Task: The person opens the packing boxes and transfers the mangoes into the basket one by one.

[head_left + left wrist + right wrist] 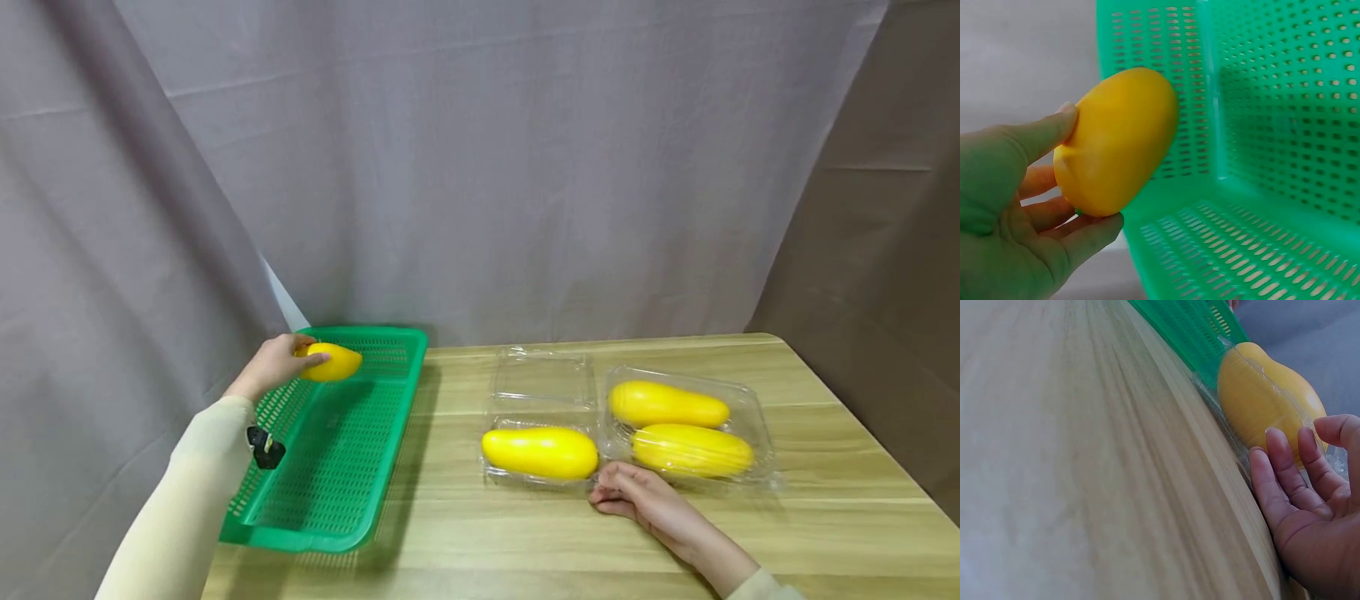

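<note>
A yellow mango (333,362) is held by my left hand (276,365) over the far left part of a green basket (411,400). In the left wrist view, thumb and fingers grip one end of the mango (1119,140). My right hand (648,506) rests low at the near right corner of an open clear plastic box (542,377). Its fingers are loosely bent and hold nothing; whether they touch the box I cannot tell. One long yellow papaya-like fruit (540,452) lies in that box. Two similar fruits (692,450) lie in a second clear box (738,404) to its right.
Everything stands on a light wood table (457,517). Grey curtains (525,183) hang behind it and along the left side. The green basket has slotted, perforated walls and stands at the table's left end. A black device (266,447) is strapped to the left wrist.
</note>
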`<action>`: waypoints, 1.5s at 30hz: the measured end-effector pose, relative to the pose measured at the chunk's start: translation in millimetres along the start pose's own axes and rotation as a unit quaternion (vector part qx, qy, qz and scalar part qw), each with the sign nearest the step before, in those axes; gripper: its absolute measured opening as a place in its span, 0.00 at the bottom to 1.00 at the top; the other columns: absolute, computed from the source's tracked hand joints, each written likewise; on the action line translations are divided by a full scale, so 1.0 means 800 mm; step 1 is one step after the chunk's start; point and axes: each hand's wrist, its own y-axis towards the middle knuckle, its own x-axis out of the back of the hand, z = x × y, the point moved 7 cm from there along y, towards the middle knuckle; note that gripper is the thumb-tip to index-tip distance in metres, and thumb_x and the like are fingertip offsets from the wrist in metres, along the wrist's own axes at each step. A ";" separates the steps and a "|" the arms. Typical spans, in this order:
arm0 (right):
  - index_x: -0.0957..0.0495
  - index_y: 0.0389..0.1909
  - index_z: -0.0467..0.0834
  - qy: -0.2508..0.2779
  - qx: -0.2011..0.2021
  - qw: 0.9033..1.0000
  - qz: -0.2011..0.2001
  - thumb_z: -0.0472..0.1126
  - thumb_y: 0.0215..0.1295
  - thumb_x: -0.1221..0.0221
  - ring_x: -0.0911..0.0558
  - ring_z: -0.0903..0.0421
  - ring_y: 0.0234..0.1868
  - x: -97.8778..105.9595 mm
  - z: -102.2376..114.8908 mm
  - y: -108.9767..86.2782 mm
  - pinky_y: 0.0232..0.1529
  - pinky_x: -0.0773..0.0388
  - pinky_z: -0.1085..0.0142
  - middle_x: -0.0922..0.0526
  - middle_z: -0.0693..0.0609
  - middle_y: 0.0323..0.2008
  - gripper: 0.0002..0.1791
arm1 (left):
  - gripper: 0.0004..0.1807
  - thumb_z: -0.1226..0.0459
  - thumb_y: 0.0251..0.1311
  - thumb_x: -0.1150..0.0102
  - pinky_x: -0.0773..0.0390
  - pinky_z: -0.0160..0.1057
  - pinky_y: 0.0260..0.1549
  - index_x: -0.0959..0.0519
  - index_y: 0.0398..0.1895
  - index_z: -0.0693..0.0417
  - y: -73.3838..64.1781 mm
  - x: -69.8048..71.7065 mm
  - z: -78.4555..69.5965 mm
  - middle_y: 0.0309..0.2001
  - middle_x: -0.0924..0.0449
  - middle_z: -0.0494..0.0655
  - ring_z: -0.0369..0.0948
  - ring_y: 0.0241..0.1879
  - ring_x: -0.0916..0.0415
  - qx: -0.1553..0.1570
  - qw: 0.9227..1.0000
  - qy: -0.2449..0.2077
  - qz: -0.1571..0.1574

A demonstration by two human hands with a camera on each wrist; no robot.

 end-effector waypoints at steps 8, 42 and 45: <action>0.24 0.46 0.41 0.002 0.002 1.000 0.003 0.41 0.83 0.58 0.18 0.57 0.49 -0.002 -0.001 0.000 0.55 0.20 0.65 0.19 0.48 0.46 0.14 | 0.32 0.53 0.72 0.43 0.26 0.62 0.53 0.27 0.60 0.77 -0.005 -0.028 0.034 0.54 0.23 0.73 0.64 0.54 0.26 0.025 0.999 -0.013 0.026; 0.24 0.44 0.40 -0.010 -0.003 1.000 -0.015 0.43 0.82 0.55 0.18 0.57 0.49 0.000 -0.002 0.000 0.54 0.20 0.64 0.19 0.47 0.45 0.14 | 0.27 0.55 0.78 0.55 0.28 0.37 0.21 0.25 0.20 0.61 -0.028 -0.071 0.076 0.16 0.26 0.47 0.39 0.16 0.32 0.156 0.982 -0.062 0.092; 0.24 0.43 0.40 -0.013 -0.002 1.000 -0.019 0.43 0.82 0.56 0.18 0.57 0.48 0.001 -0.002 -0.001 0.54 0.20 0.65 0.19 0.46 0.45 0.14 | 0.26 0.57 0.78 0.56 0.22 0.39 0.22 0.24 0.23 0.64 -0.029 -0.070 0.073 0.18 0.23 0.50 0.41 0.18 0.27 0.159 0.982 -0.057 0.087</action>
